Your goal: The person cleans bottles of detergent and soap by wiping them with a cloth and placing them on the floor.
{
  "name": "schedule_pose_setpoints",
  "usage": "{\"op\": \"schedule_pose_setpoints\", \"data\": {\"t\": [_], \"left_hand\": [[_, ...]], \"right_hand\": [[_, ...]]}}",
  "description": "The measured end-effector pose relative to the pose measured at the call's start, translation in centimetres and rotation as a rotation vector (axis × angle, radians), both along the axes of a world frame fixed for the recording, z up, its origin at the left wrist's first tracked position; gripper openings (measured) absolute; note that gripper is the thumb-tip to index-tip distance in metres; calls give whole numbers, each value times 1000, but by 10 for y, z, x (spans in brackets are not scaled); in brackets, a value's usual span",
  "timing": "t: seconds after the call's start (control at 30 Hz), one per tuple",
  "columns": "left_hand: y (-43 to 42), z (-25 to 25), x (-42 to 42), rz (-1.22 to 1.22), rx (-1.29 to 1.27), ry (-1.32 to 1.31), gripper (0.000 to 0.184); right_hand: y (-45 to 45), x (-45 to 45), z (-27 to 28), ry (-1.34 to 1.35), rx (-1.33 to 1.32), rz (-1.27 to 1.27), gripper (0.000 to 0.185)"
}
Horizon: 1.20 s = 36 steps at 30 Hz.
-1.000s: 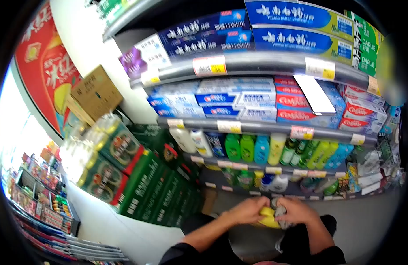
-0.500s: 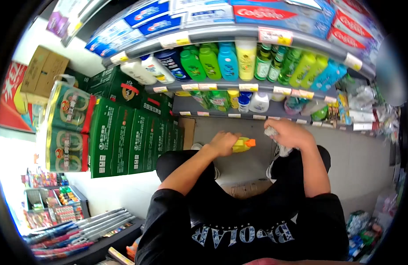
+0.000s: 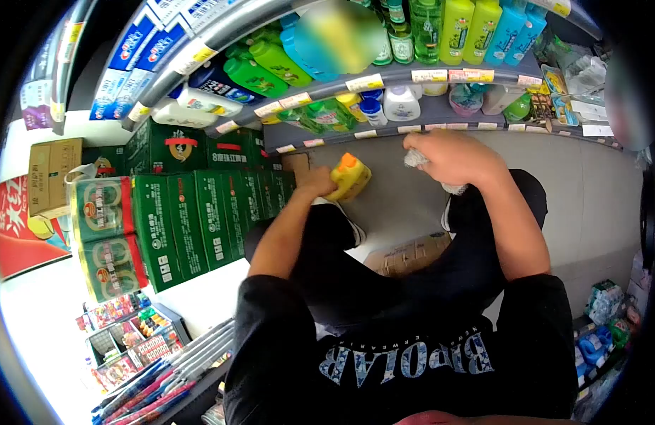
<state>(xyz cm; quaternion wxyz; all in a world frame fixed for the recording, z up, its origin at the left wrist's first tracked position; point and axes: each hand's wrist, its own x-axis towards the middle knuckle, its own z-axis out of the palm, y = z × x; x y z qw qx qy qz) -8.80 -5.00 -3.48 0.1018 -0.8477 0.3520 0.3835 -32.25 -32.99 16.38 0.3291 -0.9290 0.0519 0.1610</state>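
My left hand (image 3: 314,183) is closed around a yellow bottle (image 3: 353,180) with an orange cap, held tilted above the floor. My right hand (image 3: 456,159) grips a crumpled grey-white cloth (image 3: 414,159), part of which hangs below the palm near my right knee. In front of both hands runs the lowest shelf, where a white bottle (image 3: 402,105) and a blue-capped bottle (image 3: 373,110) stand. The yellow bottle's label cannot be read.
Stacked green cartons (image 3: 189,223) rise at my left, close to the left forearm. Above the low shelf, another holds several shampoo bottles (image 3: 455,32). A flattened piece of cardboard (image 3: 407,256) lies on the floor between my feet.
My left hand has moved left with the yellow bottle, which now tilts more upright. My right hand, still with the cloth, is nearer the shelf edge. The camera view has turned and shifted.
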Motion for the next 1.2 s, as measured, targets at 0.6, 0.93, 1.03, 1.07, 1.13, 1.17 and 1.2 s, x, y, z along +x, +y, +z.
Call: {"op": "schedule_pose_setpoints", "data": {"t": [0.6, 0.93, 1.03, 1.07, 1.13, 1.17, 1.2], "left_hand": [[81, -34, 105, -246, 53, -145, 30], [102, -82, 111, -127, 29, -94, 28], [99, -82, 118, -115, 55, -85, 29], [97, -75, 112, -107, 76, -80, 30], [81, -61, 110, -98, 186, -19, 38], [75, -53, 110, -71, 131, -73, 39], [67, -32, 106, -48, 77, -129, 41]], "right_hand": [[15, 15, -6, 101, -7, 57, 39], [32, 27, -7, 111, -50, 130, 33], [35, 25, -9, 87, -7, 122, 35], [34, 24, -14, 64, -19, 140, 37], [37, 24, -11, 100, -49, 147, 39], [38, 23, -10, 117, -63, 146, 40], [36, 22, -13, 127, -53, 148, 44]]}}
